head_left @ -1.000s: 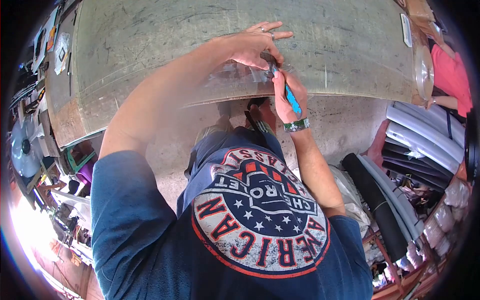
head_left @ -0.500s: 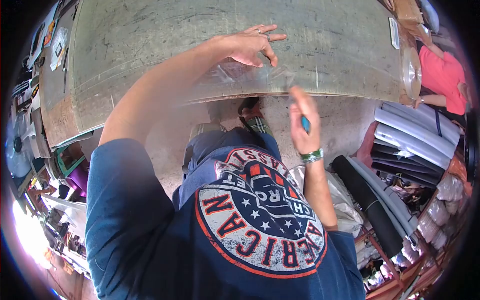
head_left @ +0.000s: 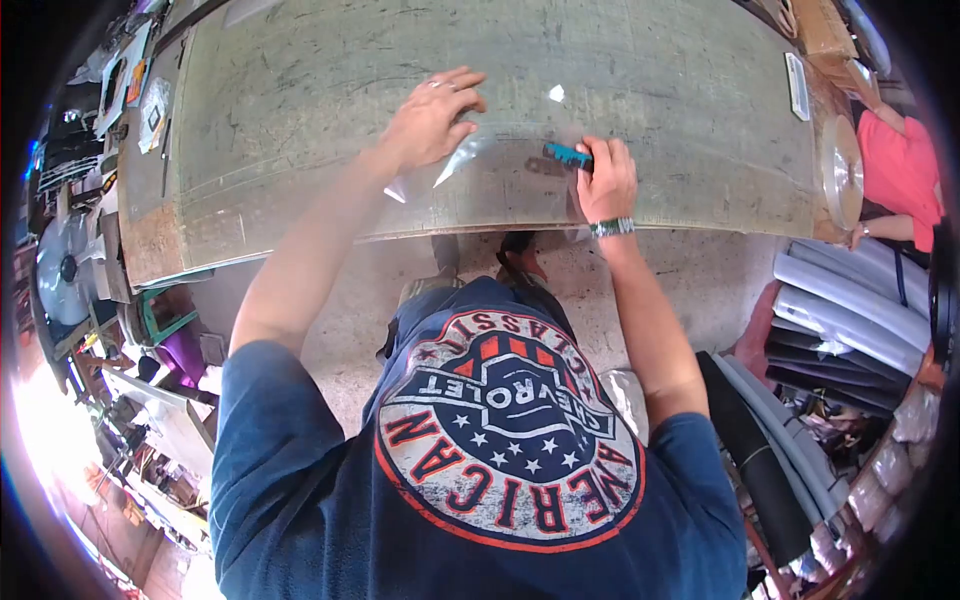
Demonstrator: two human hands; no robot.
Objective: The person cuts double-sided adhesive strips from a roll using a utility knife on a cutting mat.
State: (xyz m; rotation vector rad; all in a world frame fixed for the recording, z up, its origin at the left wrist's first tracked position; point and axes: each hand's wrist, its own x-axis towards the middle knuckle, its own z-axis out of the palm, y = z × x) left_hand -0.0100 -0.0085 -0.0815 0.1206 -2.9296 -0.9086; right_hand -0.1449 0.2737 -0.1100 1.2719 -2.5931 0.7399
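Observation:
My left hand (head_left: 432,120) is over the worn grey-green tabletop (head_left: 330,90), palm down, with its fingers apart and loosely bent. Beside its thumb lies shiny clear film (head_left: 460,160), with another bright corner (head_left: 396,190) below the wrist. Whether the hand touches the film is unclear. My right hand (head_left: 607,180) is closed around a teal tool (head_left: 567,155) near the table's front edge; the tool's tip points left, above a dark shadow. A small white scrap (head_left: 557,93) rests farther back on the table.
Another person in a red top (head_left: 900,170) stands at the right, near a round disc (head_left: 842,170) at the table end. Rolls of material (head_left: 845,290) are stacked at the lower right. A fan (head_left: 66,268) and shelves are at the left.
The left hand has moved left and slightly down. The right hand has moved up over the table, and the teal tool now shows clearly. The view has shifted slightly.

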